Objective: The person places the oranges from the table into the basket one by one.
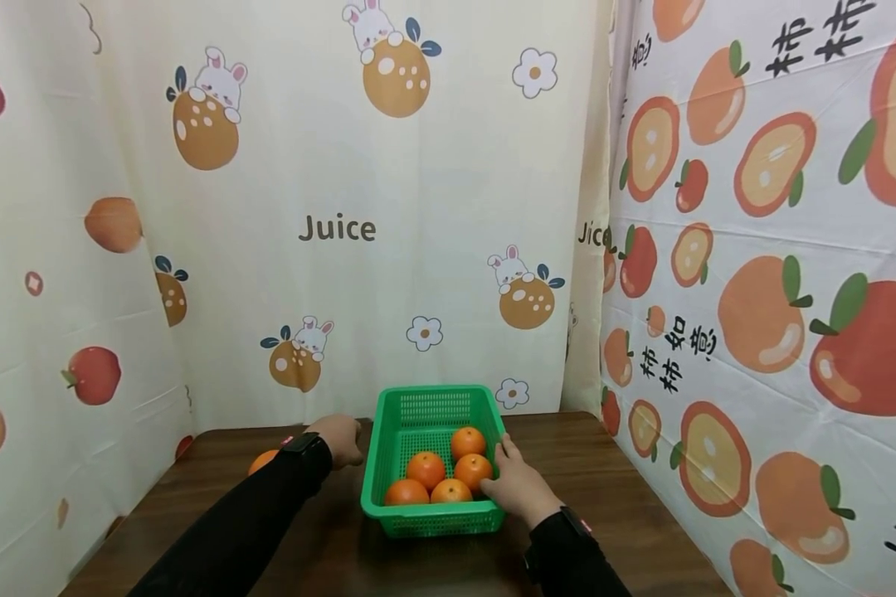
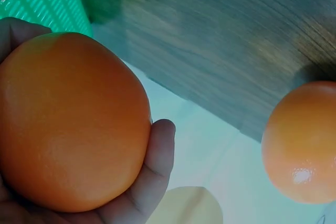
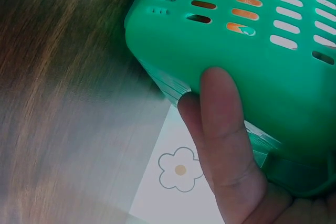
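Note:
In the left wrist view my left hand (image 1: 338, 439) cups an orange (image 2: 73, 124), with fingers curled around its sides. From the head view that fruit is hidden behind the hand, just left of the green plastic basket (image 1: 371, 464). A second orange (image 1: 261, 461) lies on the table, partly covered by the left forearm. My right hand (image 1: 524, 483) holds the basket's right side, thumb at the rim and fingers (image 3: 223, 114) against the outer wall. Several oranges (image 1: 426, 470) sit in the near half of the basket.
The brown wooden table (image 1: 590, 473) meets a printed curtain (image 1: 433, 249) at its back edge. Another fruit-patterned cloth (image 1: 776, 365) hangs along the right side. Bare basket floor shows at the far left inside.

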Tool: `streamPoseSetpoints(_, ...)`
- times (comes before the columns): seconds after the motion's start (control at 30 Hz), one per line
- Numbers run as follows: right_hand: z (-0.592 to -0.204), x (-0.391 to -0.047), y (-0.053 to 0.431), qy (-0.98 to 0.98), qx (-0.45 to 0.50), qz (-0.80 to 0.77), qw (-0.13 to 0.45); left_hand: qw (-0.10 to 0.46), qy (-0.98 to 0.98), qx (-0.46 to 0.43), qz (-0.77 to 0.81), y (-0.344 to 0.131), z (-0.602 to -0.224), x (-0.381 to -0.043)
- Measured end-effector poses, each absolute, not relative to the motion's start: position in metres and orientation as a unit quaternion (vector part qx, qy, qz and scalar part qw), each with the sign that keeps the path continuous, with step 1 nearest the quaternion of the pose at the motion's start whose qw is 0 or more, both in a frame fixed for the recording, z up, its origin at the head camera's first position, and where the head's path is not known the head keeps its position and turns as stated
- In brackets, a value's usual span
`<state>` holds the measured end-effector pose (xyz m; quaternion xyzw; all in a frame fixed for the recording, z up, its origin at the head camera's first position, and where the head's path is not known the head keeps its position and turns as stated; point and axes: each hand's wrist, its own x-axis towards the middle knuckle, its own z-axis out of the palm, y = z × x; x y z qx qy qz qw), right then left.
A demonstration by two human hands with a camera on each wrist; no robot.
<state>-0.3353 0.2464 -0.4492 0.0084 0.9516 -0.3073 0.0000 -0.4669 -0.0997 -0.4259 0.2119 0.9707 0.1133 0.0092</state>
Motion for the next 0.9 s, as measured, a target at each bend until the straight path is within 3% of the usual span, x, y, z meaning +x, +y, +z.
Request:
streamPoseSetpoints(0.4, -0.451, -0.334, 0.247, 0.951, 0.004, -0.308, -0.004, -0.036, 0.971, 0.211, 0.104, -0.091, -0.418, -0.475)
streamPoseSetpoints(0.9, -0.447, -0.329, 0.247, 0.954, -0.007, -0.3, -0.016, 0.004, 0.969, 0.231, 0.085, -0.069, -0.393, -0.463)
